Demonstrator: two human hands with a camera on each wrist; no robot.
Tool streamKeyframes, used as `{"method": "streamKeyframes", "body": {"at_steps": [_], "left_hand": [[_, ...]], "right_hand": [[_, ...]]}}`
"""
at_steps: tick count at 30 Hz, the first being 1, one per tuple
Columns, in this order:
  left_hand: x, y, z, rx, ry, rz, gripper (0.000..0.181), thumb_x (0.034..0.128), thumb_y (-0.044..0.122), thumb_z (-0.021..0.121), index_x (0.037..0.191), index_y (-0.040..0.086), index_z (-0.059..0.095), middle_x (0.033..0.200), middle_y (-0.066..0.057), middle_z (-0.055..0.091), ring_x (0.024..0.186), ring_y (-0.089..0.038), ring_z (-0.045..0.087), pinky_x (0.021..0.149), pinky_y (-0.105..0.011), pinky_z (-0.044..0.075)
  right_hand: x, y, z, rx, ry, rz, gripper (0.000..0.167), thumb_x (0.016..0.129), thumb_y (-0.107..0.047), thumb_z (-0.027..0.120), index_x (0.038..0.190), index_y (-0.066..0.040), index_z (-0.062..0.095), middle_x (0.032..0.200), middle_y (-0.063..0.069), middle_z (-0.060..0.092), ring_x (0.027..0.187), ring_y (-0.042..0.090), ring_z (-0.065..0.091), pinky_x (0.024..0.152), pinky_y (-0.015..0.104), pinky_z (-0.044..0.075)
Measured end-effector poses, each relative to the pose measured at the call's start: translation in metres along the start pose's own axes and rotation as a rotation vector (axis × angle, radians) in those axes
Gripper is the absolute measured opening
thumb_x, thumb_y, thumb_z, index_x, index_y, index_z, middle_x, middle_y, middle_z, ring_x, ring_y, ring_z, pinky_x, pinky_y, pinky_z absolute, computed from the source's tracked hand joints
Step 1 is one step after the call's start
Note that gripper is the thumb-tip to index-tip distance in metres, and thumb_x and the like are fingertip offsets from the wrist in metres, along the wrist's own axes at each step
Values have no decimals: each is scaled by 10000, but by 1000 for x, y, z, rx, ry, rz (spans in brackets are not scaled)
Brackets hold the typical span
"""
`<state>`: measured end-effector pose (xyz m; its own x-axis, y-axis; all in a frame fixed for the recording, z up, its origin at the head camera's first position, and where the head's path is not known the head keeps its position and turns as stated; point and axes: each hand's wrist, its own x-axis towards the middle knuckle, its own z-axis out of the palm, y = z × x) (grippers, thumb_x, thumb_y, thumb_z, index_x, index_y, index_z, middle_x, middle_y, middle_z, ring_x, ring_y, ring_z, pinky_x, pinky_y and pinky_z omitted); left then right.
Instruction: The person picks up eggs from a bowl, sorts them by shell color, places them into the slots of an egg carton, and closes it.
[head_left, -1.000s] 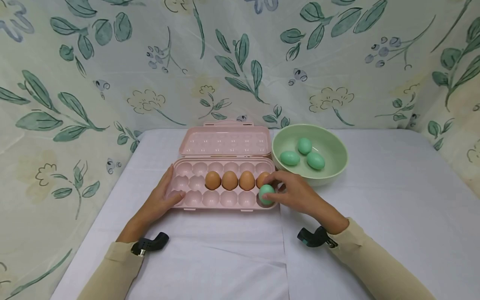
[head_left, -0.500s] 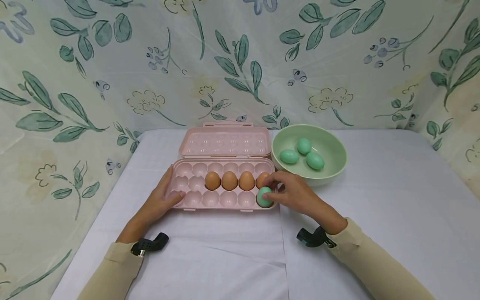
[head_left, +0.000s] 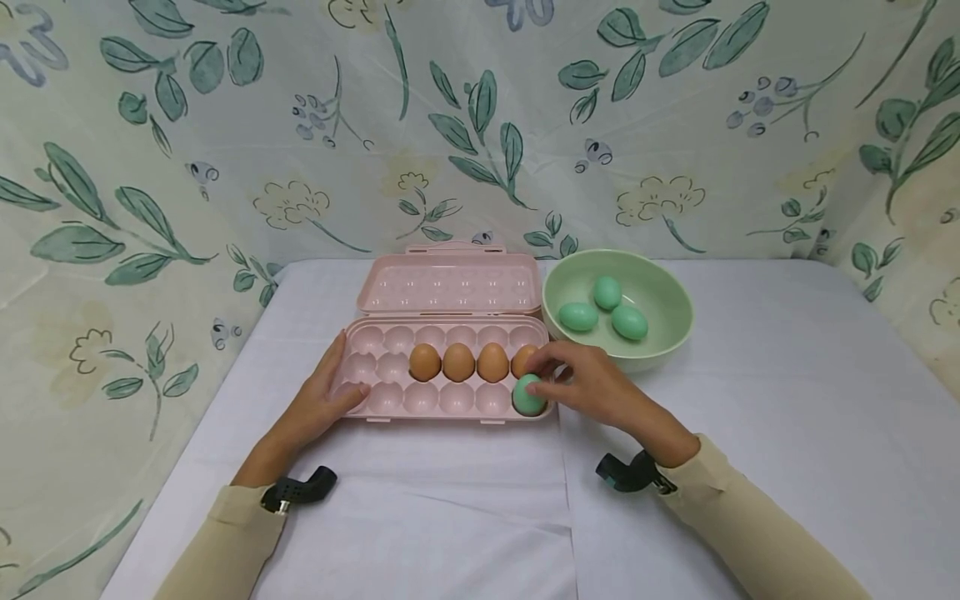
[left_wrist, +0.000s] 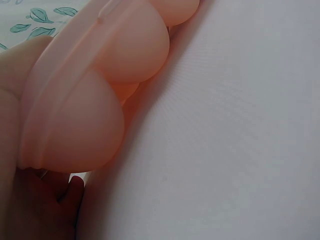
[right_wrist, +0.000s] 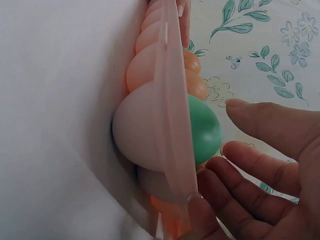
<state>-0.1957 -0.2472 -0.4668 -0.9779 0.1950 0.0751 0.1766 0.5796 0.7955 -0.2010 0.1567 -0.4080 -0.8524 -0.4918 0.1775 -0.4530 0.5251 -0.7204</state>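
A pink egg carton point(head_left: 438, 399) lies with its lid raised, and several brown eggs point(head_left: 459, 362) sit in its middle row. My left hand point(head_left: 318, 398) grips the carton's left end, thumb over the rim; in the left wrist view some fingers reach below the edge. A green egg point(head_left: 528, 397) rests in the front right cup. Around it hovers my right hand point(head_left: 588, 382); in the right wrist view the thumb point(right_wrist: 260, 120) stands apart from the green egg point(right_wrist: 204, 131), with the index fingertip close beside it. The rightmost brown egg is partly hidden by the right hand.
A light green bowl point(head_left: 671, 321) with three green eggs point(head_left: 607, 292) stands behind and right of the carton, close to the raised lid point(head_left: 450, 283). White cloth point(head_left: 420, 508) covers the table. A leaf-patterned curtain point(head_left: 480, 167) hangs behind.
The green egg has settled lower into the front right cup, and the right thumb and fingers have loosened from it. The left hand stays on the carton.
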Motion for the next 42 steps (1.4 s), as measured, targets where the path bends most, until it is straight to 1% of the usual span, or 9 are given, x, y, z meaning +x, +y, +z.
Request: {"method": "streamKeyframes", "body": {"at_steps": [7, 16, 21, 27, 31, 33, 37, 40, 42], "left_hand": [[2, 2, 1, 9, 0, -15, 975, 876, 371, 658, 1563, 203, -13, 1625, -32, 10, 1480, -277, 19, 1136, -602, 79], [0, 0, 0, -17, 10, 22, 966, 870, 318, 667, 1565, 194, 8, 1624, -32, 32, 1478, -281, 33, 1131, -610, 86], [0, -2, 2, -20, 10, 47, 966, 867, 296, 672, 1564, 182, 14, 1622, -50, 37, 1477, -288, 42, 1132, -608, 95], [2, 0, 2, -15, 10, 45, 967, 868, 314, 671, 1565, 191, 12, 1623, -41, 36, 1477, -282, 42, 1131, -609, 97], [1, 0, 3, -15, 6, 40, 963, 870, 295, 670, 1564, 178, 12, 1622, -50, 36, 1476, -290, 46, 1131, -609, 102], [-2, 11, 2, -19, 3, 39, 954, 875, 262, 660, 1561, 129, 10, 1619, -96, 35, 1472, -322, 48, 1126, -618, 101], [-4, 10, -1, -8, 9, 36, 957, 875, 268, 664, 1560, 119, 12, 1617, -111, 37, 1470, -337, 50, 1123, -623, 104], [-1, -2, -1, 7, 13, 26, 970, 870, 321, 671, 1564, 176, 9, 1622, -67, 34, 1474, -313, 47, 1124, -619, 107], [0, -2, 0, 13, 13, 22, 969, 872, 331, 668, 1564, 187, 5, 1622, -66, 34, 1474, -315, 49, 1123, -621, 110]], "right_hand": [[0, -1, -8, 0, 35, -24, 227, 830, -173, 768, 1032, -106, 691, 983, -15, 681, 889, 144, 635, 771, 350, 545], [-1, -6, -15, -7, 59, -14, 252, 850, -185, 749, 1071, -84, 685, 1025, 25, 683, 919, 163, 640, 810, 362, 550], [-3, -9, -28, -28, 98, 14, 261, 862, -161, 735, 1097, -64, 678, 1042, 53, 680, 927, 179, 643, 815, 380, 552], [3, -9, -49, -70, 173, -8, 257, 847, -125, 745, 1081, -42, 677, 1032, 78, 692, 899, 190, 669, 805, 383, 556], [10, -4, -63, -93, 205, 28, 278, 859, -162, 739, 1096, -37, 666, 1046, 86, 681, 930, 211, 662, 830, 411, 546], [14, -1, -67, -84, 213, 44, 296, 864, -189, 737, 1104, -32, 661, 1055, 95, 678, 945, 217, 656, 839, 417, 540], [23, 3, -69, -72, 224, 63, 320, 871, -214, 729, 1121, -28, 657, 1076, 112, 676, 967, 221, 644, 849, 418, 535], [29, 4, -69, -73, 221, 90, 333, 874, -211, 725, 1142, -26, 652, 1099, 123, 671, 988, 230, 636, 862, 409, 532], [33, 5, -69, -80, 217, 122, 345, 882, -223, 715, 1160, -31, 645, 1118, 126, 664, 1011, 237, 626, 885, 406, 522]]}}
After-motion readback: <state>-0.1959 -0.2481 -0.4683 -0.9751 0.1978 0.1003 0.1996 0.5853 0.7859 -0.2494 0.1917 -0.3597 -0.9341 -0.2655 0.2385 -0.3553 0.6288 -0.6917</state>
